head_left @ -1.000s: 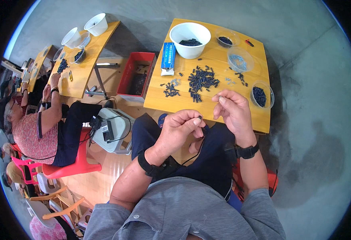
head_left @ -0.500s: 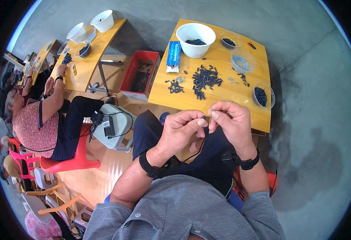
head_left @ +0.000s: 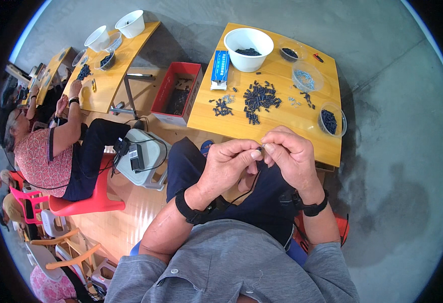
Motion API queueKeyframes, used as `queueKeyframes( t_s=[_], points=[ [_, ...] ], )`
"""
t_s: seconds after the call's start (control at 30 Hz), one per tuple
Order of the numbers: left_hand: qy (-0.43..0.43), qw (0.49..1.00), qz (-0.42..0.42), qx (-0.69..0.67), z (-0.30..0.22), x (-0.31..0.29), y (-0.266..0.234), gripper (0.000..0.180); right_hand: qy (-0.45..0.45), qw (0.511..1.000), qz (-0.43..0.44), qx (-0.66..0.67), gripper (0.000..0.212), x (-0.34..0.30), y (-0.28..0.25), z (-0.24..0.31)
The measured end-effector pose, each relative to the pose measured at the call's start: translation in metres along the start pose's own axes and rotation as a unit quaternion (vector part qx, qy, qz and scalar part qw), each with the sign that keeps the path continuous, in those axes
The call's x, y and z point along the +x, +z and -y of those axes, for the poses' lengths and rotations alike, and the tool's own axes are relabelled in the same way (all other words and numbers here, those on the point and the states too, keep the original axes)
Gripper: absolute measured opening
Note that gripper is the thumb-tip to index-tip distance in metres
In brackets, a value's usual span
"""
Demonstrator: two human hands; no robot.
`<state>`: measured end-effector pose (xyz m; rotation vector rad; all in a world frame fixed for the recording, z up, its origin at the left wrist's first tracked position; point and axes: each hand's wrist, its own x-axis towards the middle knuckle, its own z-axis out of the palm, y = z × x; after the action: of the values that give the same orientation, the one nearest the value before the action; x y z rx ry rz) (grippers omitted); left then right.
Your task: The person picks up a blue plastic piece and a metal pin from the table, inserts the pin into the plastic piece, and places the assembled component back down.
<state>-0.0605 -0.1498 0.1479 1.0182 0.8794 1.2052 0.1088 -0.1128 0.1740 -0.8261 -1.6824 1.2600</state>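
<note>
My left hand [head_left: 231, 159] pinches a small black plastic piece [head_left: 259, 149] between thumb and forefinger, in front of the table's near edge. Against it, my right hand [head_left: 292, 154] closes finger and thumb on a tiny silvery piece [head_left: 264, 145], too small to make out its kind. The fingertips of both hands nearly touch. Beyond them on the table [head_left: 302, 131] lies a pile of short black plastic pieces [head_left: 262, 98]. A smaller heap of black pieces [head_left: 223, 108] with some pale bits is to its left, and loose metal bits [head_left: 294, 101] are to its right.
A white tub [head_left: 248, 63] and blue-and-white box [head_left: 220, 70] stand at the back left. Clear tubs hold black pieces [head_left: 328, 120] and metal bits [head_left: 304, 78]. Left of the table are a red box [head_left: 178, 96], a grey stool [head_left: 143, 156] with cables, and a seated person [head_left: 44, 156].
My right hand has moved slightly left, bringing the silvery piece up against the black piece in my left hand. My left hand stays nearly still.
</note>
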Motion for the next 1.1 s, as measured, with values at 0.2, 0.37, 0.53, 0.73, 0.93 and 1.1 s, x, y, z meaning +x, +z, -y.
queueKeyframes(
  t_s=[0.2,0.37,0.53,0.73,0.93,1.1],
  points=[
    [-0.012,1.0,-0.005,0.007,0.0,0.002,-0.002,0.012,-0.022,0.998,0.015,-0.058,0.009,0.004,-0.001,0.003],
    [-0.026,1.0,0.004,0.015,-0.005,0.003,-0.002,0.012,-0.03,0.996,0.024,-0.078,0.008,0.005,-0.003,0.002],
    [-0.023,1.0,-0.003,0.02,-0.002,0.004,-0.004,0.011,-0.015,0.997,0.02,-0.069,0.007,0.006,-0.001,0.005],
    [-0.047,0.999,-0.002,0.01,-0.004,0.004,-0.003,0.011,-0.03,0.994,0.022,-0.099,0.005,0.007,-0.002,0.003],
    [-0.044,0.999,-0.008,0.009,-0.004,0.003,-0.001,0.011,0.047,0.997,0.032,-0.048,0.005,0.006,-0.003,0.015],
    [-0.041,0.999,-0.007,0.004,-0.004,0.002,0.001,0.012,-0.062,0.989,0.026,-0.131,0.006,0.006,-0.003,0.009]
  ],
)
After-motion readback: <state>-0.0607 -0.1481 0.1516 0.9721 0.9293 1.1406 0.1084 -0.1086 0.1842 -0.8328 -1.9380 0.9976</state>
